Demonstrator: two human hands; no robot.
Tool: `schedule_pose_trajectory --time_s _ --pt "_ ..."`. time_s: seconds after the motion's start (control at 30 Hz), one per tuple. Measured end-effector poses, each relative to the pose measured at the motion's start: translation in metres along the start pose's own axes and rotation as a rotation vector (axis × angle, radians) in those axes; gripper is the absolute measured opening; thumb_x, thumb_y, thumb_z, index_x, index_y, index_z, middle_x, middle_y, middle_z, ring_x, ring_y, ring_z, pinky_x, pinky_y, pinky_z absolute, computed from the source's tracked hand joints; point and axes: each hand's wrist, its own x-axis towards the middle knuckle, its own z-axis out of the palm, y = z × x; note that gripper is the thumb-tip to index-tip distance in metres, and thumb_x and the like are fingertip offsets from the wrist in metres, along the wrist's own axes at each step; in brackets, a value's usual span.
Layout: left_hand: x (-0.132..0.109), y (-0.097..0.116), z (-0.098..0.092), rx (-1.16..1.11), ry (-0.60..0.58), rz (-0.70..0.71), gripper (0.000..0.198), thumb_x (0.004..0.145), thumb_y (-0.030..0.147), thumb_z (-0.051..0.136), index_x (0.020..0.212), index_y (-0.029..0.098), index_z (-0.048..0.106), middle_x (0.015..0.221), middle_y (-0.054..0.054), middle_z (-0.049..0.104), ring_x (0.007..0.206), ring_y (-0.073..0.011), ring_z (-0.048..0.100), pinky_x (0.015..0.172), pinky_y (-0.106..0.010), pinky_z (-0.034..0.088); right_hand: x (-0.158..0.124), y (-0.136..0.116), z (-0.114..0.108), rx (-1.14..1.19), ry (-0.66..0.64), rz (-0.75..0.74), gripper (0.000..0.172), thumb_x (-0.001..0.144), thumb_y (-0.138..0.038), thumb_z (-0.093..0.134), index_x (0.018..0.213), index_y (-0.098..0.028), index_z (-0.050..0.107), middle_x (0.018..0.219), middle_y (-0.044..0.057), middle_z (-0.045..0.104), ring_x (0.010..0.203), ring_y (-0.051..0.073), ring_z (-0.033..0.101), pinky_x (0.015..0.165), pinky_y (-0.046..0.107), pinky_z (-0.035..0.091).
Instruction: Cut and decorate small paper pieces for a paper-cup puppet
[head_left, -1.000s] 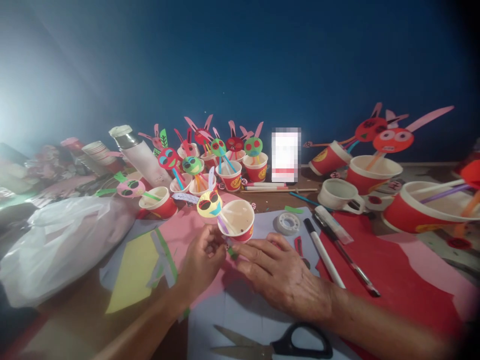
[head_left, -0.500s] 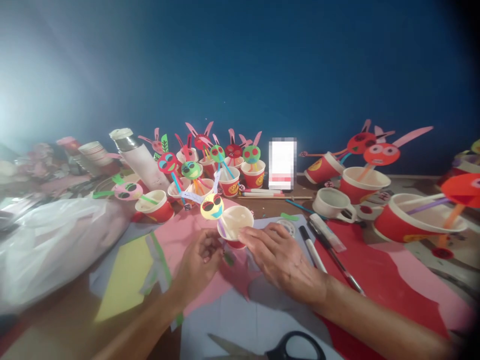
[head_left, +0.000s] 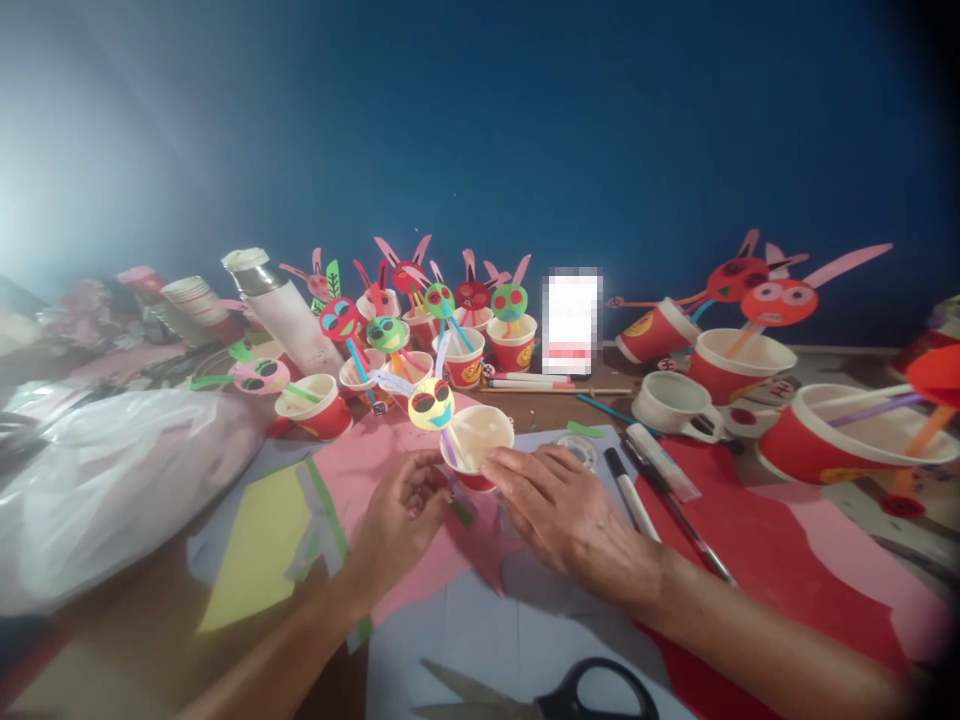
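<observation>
A small red paper cup [head_left: 477,443] stands on pink paper [head_left: 375,470] in front of me. A yellow paper face with sunglasses [head_left: 431,404] on a purple straw sticks out of it. My right hand [head_left: 570,515] wraps its fingers round the cup's right side. My left hand [head_left: 401,520] is curled at the cup's left base and pinches a small green strip [head_left: 460,511].
Behind stand several red cups with paper faces [head_left: 450,320], a white bottle [head_left: 281,310] and larger cups at right [head_left: 847,430]. A tape roll [head_left: 581,452], markers [head_left: 634,495], a white mug [head_left: 679,400], scissors [head_left: 570,690], yellow paper [head_left: 259,545] and a plastic bag [head_left: 112,480] lie around.
My right hand left the table and closed round the cup. My left hand stayed at the cup's base with the green strip.
</observation>
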Motion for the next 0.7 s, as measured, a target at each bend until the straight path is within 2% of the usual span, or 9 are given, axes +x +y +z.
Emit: schedule_pose_trajectory --time_s 0.13,0.27,0.5,0.7 --pt "0.0007 -0.0020 -0.0014 0.031 0.009 0.007 0.021 0.083 0.022 0.058 0.103 0.018 0.054 0.090 -0.003 0.063 0.081 -0.0156 0.060 0.074 -0.026 0.047 0.0005 0.0000 0.0008 0.007 -0.002 0.004 0.028 0.090 -0.006 0.044 0.116 -0.008 0.056 0.116 0.013 0.065 0.103 0.021 0.060 0.082 0.036 0.045" --pt "0.0007 -0.0042 -0.0019 0.050 0.013 -0.013 0.015 0.083 0.025 0.059 0.097 0.018 0.057 0.085 -0.002 0.063 0.075 -0.0151 0.058 0.069 -0.026 0.046 0.0009 -0.0002 0.0005 0.017 -0.023 0.006 0.028 0.091 -0.006 0.044 0.117 -0.009 0.055 0.116 0.014 0.065 0.103 0.021 0.061 0.080 0.037 0.046" --pt "-0.0028 0.0026 -0.0029 -0.062 -0.029 -0.044 0.011 0.085 0.026 0.054 0.090 0.019 0.060 0.074 0.001 0.059 0.062 -0.0119 0.052 0.057 -0.022 0.041 -0.0005 -0.0010 -0.0005 0.018 -0.019 0.016 0.031 0.090 -0.006 0.042 0.119 -0.009 0.054 0.117 0.014 0.064 0.104 0.021 0.061 0.082 0.036 0.047" --pt "-0.0017 0.0001 -0.0065 -0.099 -0.010 -0.050 0.018 0.087 0.025 0.044 0.089 0.017 0.060 0.064 0.002 0.053 0.057 -0.0119 0.049 0.056 -0.024 0.041 -0.0004 -0.0005 -0.0010 -0.001 -0.014 0.005 0.030 0.091 -0.007 0.043 0.119 -0.010 0.053 0.118 0.014 0.064 0.108 0.020 0.059 0.083 0.036 0.046"
